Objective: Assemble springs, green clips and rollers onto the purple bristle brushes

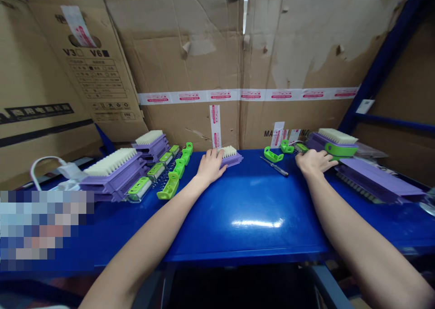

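My left hand [211,165] is closed around the left end of a purple brush piece with cream bristles [231,153], which lies bristles up at the back of the blue table. On the right, my right hand [314,161] is held low with its fingers apart and nothing visible in them. Just behind its wrist sits a green-topped clear part [300,147]. Beyond its fingertips, a green bracket [340,150] leans against a purple brush stack [335,137]. A screwdriver [276,166] lies between my hands, near a loose green bracket [273,155].
Purple brush stacks [113,175] stand at left, beside rows of green-topped clear parts [140,187], screws [163,175] and green brackets [169,186]. A purple piece [380,177] lies bristles down at right. Cardboard [190,60] walls the back; a white plug [70,169] sits far left.
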Motion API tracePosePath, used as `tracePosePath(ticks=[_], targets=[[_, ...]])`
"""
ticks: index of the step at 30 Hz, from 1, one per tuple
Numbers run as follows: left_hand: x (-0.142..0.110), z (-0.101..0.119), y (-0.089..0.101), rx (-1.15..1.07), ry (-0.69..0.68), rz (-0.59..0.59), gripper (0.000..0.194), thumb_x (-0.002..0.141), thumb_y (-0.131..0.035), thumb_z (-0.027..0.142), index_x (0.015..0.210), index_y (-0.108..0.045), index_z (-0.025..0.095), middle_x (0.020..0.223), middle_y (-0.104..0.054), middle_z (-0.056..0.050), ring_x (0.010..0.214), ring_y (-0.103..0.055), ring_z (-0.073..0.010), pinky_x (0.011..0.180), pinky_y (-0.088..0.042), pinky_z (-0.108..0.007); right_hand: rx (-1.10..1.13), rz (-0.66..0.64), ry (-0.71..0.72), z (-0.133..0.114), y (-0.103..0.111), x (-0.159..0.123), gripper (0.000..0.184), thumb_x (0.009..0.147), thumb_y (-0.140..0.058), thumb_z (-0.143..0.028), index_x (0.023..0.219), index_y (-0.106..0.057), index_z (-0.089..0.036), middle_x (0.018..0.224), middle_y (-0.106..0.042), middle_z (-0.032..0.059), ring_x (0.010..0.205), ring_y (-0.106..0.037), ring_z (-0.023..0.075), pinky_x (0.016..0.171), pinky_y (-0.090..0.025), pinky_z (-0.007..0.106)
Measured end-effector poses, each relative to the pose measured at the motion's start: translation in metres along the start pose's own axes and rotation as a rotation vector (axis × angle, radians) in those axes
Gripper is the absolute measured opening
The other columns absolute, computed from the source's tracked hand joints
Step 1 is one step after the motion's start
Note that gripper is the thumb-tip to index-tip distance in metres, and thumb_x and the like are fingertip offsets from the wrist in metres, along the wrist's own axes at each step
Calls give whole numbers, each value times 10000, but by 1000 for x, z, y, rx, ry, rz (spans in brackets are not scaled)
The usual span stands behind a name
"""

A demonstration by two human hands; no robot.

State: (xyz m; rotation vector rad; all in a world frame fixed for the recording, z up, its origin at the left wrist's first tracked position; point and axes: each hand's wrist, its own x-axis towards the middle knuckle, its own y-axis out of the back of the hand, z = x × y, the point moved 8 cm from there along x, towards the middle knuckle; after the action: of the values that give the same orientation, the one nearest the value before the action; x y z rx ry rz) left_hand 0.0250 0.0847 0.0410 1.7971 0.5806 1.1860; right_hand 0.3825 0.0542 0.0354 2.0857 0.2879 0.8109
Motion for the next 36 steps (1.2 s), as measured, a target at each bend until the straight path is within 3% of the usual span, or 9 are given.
tracePosePath(ticks=[36], targets=[[0, -1, -2, 19, -10, 21, 516, 869, -501, 403, 1314, -395, 164, 1278, -477, -156, 1149, -438, -298, 863, -441, -396, -70, -77, 19, -6, 7, -5, 388, 804, -495, -311, 1034, -669, -53, 1172, -554, 245, 1165, -428, 371, 965, -294, 560]])
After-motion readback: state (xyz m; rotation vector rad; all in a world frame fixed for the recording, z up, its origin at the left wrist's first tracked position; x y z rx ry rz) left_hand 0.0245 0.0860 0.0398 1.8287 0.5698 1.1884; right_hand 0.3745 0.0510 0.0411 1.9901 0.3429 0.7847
